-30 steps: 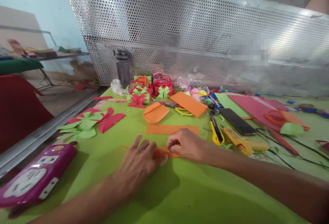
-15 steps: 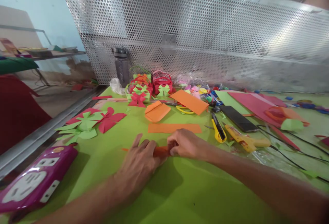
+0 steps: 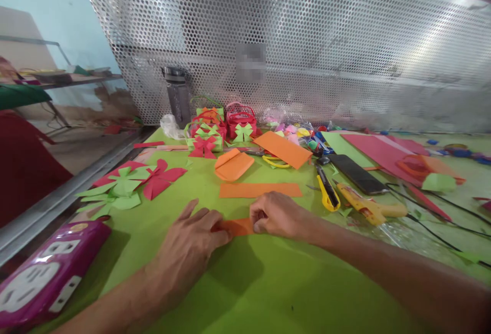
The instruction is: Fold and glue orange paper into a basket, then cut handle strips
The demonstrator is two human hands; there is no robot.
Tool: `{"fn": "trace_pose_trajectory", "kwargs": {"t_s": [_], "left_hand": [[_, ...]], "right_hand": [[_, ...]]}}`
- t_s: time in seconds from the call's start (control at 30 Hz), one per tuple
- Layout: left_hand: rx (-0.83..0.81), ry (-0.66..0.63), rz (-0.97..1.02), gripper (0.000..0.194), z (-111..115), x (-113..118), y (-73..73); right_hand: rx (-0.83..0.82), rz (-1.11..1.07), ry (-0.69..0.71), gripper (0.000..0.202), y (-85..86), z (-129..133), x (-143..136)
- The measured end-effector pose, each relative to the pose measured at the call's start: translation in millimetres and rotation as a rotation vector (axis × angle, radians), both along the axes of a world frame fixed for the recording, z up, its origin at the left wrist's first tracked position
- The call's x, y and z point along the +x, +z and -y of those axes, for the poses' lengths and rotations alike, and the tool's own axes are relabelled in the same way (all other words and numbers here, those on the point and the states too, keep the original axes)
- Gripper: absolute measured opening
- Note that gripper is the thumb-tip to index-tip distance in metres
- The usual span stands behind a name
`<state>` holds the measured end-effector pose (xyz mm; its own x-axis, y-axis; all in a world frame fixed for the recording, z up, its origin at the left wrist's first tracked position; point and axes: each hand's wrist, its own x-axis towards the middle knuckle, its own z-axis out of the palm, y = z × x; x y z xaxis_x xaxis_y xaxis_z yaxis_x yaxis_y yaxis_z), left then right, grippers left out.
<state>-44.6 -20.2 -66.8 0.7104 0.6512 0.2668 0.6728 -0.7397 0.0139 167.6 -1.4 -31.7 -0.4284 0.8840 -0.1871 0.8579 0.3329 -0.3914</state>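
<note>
A folded orange paper strip (image 3: 242,227) lies flat on the green sheet in front of me. My right hand (image 3: 274,214) pinches its right end, fingers curled in and pressed down. Over its left part rests my left hand (image 3: 197,237), thumb and fingertips pressing the paper while the little finger sticks up; the strip's left end is hidden beneath it. Just beyond both hands lies a second, flat orange strip (image 3: 261,190). Farther back are a folded orange paper piece (image 3: 233,165) and an orange paper rectangle (image 3: 283,150).
To the right lie a yellow utility knife (image 3: 327,188), a hot glue gun (image 3: 366,205) with a cord, and a black phone (image 3: 358,174). A purple power strip (image 3: 51,272) sits at left, near paper bows (image 3: 125,185). Behind stand small paper baskets (image 3: 241,119) and a bottle (image 3: 177,96).
My left hand has slid left along the folded strip, uncovering more of its middle. My right hand stays at the right end. The view has shifted slightly.
</note>
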Motion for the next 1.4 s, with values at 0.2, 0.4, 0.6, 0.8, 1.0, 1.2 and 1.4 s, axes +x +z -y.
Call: {"fn": "trace_pose_trajectory", "kwargs": {"t_s": [0.2, 0.4, 0.6, 0.8, 1.0, 1.2, 1.4], "left_hand": [[0.022, 0.012, 0.013, 0.036, 0, 1, -2.7], [-0.081, 0.049, 0.084, 0.032, 4, 2, 5.2], [-0.148, 0.113, 0.095, 0.022, 3, 1, 8.7], [-0.261, 0.176, 0.113, 0.019, -1, 0, 19.1], [-0.325, 0.253, 0.092, 0.020, 1, -1, 30.3], [-0.408, 0.376, 0.206, 0.019, -3, -5, 31.4], [-0.554, 0.411, 0.288, 0.023, -6, -8, 26.3]], "right_hand": [[0.038, -0.013, 0.014, 0.013, 1.6, 2, -9], [0.052, -0.002, 0.028, 0.017, -0.3, 7, -27], [0.052, 0.007, 0.032, 0.011, -2.6, 7, -27], [0.006, -0.002, 0.037, 0.005, -0.1, 1, -6], [0.001, -0.039, 0.038, 0.003, -3.5, -2, 2], [-0.005, -0.073, 0.056, 0.004, -3.1, -3, 2], [-0.017, -0.073, 0.054, 0.004, 1.6, -2, 0]]}}
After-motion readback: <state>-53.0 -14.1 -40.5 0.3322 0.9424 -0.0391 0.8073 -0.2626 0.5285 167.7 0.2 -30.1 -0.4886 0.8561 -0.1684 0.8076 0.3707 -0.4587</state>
